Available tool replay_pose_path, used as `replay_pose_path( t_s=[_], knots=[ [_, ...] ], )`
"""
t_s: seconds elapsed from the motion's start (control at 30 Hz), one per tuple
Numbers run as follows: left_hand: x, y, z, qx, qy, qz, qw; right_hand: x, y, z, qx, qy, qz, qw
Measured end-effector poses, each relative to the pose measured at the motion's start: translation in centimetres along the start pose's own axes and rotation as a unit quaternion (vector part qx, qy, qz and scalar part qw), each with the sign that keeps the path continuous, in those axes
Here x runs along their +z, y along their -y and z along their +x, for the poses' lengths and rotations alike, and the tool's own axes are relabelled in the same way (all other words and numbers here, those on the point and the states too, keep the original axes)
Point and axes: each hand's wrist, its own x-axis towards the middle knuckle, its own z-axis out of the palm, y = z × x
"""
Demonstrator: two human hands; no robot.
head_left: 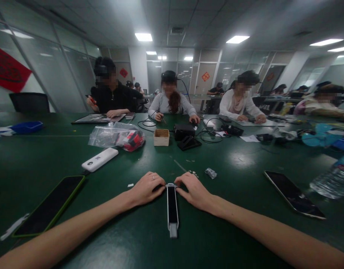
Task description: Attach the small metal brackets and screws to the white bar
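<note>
On the green table in front of me lies a slim, pen-like device (172,207) with a long black face, a pale rim and a grey end piece towards me. Its far end is between my hands. My left hand (149,188), with a ring on one finger, has thumb and fingertips pressed together at the left side of that end. My right hand (193,190) pinches at the right side in the same way. Something small and greyish shows at the fingertips, too small to name. Both wrists rest low over the table.
A green-edged phone (50,205) and a white power bank (100,160) lie left. Ahead are a plastic bag (107,135), a small box (161,138) and small scraps (210,173). Another phone (294,194) and a water bottle (333,179) lie right. Several people work opposite.
</note>
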Motion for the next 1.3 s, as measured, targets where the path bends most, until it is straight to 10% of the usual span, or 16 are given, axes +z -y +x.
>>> replay_pose_path(
  t_s=[0.47, 1.3],
  knots=[
    [-0.1, 0.2, -0.1, 0.001, -0.018, -0.013, 1.0, -8.5, -4.8, 2.4, 0.011, 0.147, -0.229, 0.962],
    [-0.5, 0.0, 0.0, 0.041, 0.028, -0.03, 0.998, -6.7, -6.3, 2.3, 0.091, 0.247, -0.162, 0.951]
  ],
)
